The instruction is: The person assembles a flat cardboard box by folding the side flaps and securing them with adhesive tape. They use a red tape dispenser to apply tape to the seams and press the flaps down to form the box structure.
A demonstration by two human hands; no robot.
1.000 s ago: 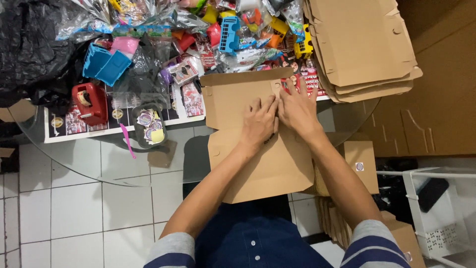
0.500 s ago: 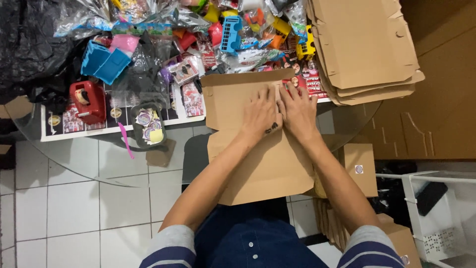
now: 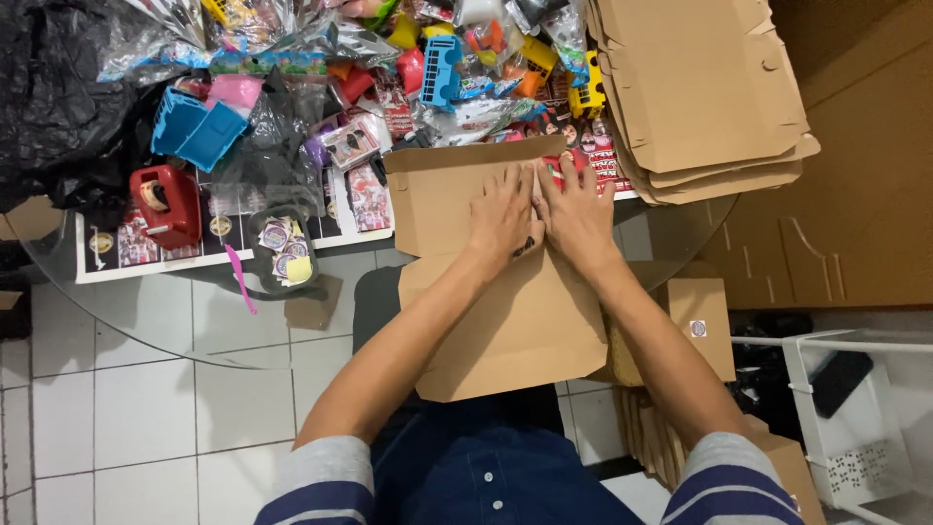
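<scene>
White tile floor down below, and a round glass table (image 3: 194, 335) is carrying a big mess of toys and wrappers. The main thing is the flat brown cardboard sheet (image 3: 505, 321), which is lying half on the table edge and half hanging over the person's lap.

Both hands are sitting flat on the upper part of the cardboard, side by side, nearly touching. Left hand (image 3: 502, 216) is pressing palm down with fingers spread loosely, not gripping anything. Right hand (image 3: 575, 214) is doing the same thing just right of it, fingers stretched out toward the cardboard's far edge, nothing clutched.

Compared with a second ago, not much is changing: the hands are staying planted on the same spot along the fold, maybe nudging a hair further up, and the sheet is lying where it was.

Left of the cardboard there's a red tape dispenser (image 3: 167, 202), and beyond that a blue tray (image 3: 197, 129). A small dish of stickers (image 3: 282, 255) is sitting between the dispenser and the cardboard. Up and right of the cardboard, a stack of flat boxes (image 3: 700, 92) is piling over the table rim.
</scene>
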